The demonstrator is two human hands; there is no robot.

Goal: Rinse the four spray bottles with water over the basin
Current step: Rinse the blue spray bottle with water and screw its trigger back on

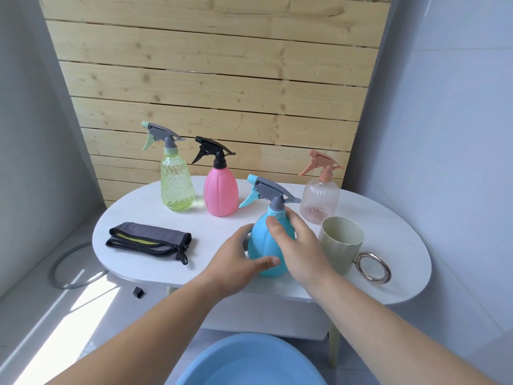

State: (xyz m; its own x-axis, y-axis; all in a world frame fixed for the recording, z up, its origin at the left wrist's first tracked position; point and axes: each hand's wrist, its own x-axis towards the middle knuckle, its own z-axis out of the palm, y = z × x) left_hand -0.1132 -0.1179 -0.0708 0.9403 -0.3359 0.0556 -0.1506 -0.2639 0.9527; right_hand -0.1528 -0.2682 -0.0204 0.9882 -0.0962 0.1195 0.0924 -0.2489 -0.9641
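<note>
A blue spray bottle (263, 243) with a grey trigger head stands upright near the front of the white oval table (402, 268). My left hand (238, 259) wraps its lower left side, thumb across the front. My right hand (297, 243) grips its upper right side, just below the neck. Behind stand a clear green spray bottle (176, 182), a pink spray bottle (221, 190) with a black head, and a clear peach spray bottle (319, 198). A blue basin (249, 362) sits on the floor below me, in front of the table.
A beige cup (342, 240) with a metal ring handle (373, 266) stands just right of the blue bottle. A folded grey cloth (150, 238) lies on the table's left. A grey hose ring (72, 268) and a small black piece (138, 292) lie on the floor at left. A wooden slat wall rises behind.
</note>
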